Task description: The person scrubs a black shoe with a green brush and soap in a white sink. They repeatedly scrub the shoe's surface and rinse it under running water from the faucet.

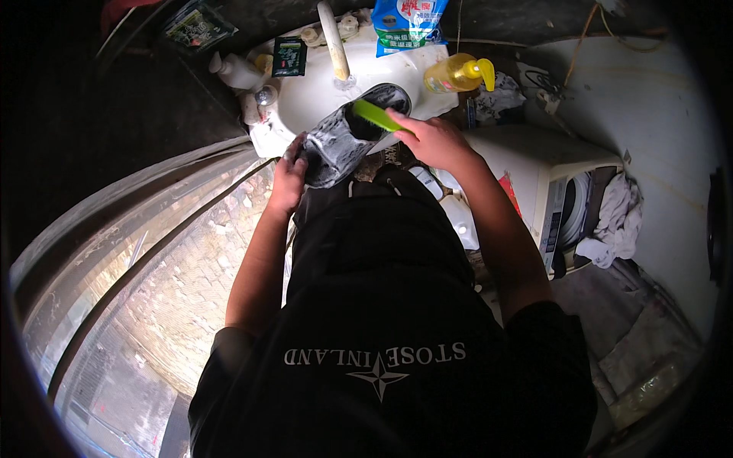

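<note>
My left hand (292,172) grips the near-left end of a dark slipper (332,145) covered in white suds, held slanting over the front edge of the white sink (298,103). My right hand (439,141) is closed on the handle of a bright green brush (376,114), whose head lies against the dark, foamy far end of the slipper. The brush's bristles are hidden. A pale tap (333,42) rises behind the slipper at the back of the sink.
Around the sink stand a yellow pump bottle (450,75), a blue bag (408,23), a dark green packet (290,55) and a white bottle (233,72). At right is a washing machine (519,153) with clothes (618,214); at left, a bright window (153,290).
</note>
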Available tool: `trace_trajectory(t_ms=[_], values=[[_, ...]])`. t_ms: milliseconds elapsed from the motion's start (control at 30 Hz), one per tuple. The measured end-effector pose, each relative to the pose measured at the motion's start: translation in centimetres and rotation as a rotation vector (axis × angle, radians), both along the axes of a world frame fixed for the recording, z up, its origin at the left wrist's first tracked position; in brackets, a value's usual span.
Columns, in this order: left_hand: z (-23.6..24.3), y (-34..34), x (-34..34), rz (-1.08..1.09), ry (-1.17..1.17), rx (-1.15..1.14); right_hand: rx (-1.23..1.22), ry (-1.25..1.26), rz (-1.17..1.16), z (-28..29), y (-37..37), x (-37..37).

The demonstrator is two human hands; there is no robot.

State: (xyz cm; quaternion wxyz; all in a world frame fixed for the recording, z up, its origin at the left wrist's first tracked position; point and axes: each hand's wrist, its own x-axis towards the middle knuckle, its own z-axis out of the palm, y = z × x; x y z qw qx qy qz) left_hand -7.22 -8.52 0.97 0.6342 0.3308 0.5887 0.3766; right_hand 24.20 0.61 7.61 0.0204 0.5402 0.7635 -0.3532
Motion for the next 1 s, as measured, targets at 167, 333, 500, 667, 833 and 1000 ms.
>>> trace_trajectory(t_ms=[167,333,500,667,833,1000], values=[[0.8,0.6,0.1,-0.071,0.039,0.01,-0.094,0.059,0.097,-0.5,-1.2,0.1],[0.3,0.8,0.1,-0.011,0.01,0.022,-0.238,0.35,-0.182,-2.1,-0.5,2.6],[0.3,1.0,0.5,0.026,-0.101,0.011,-0.175,0.324,-0.282,-2.5,-0.8,2.1],[-0.1,1.3,1.5,-0.038,0.004,0.015,-0.222,0.353,-0.303,-2.9,-0.9,-0.5],[-2.2,1.7,1.2,-0.029,0.176,0.053,-0.172,0.493,-0.198,-2.4,-1.2,-0.9],[-2.7,2.0,1.4,0.118,0.071,-0.029,-0.25,0.445,-0.134,-0.6,-1.0,0.0]])
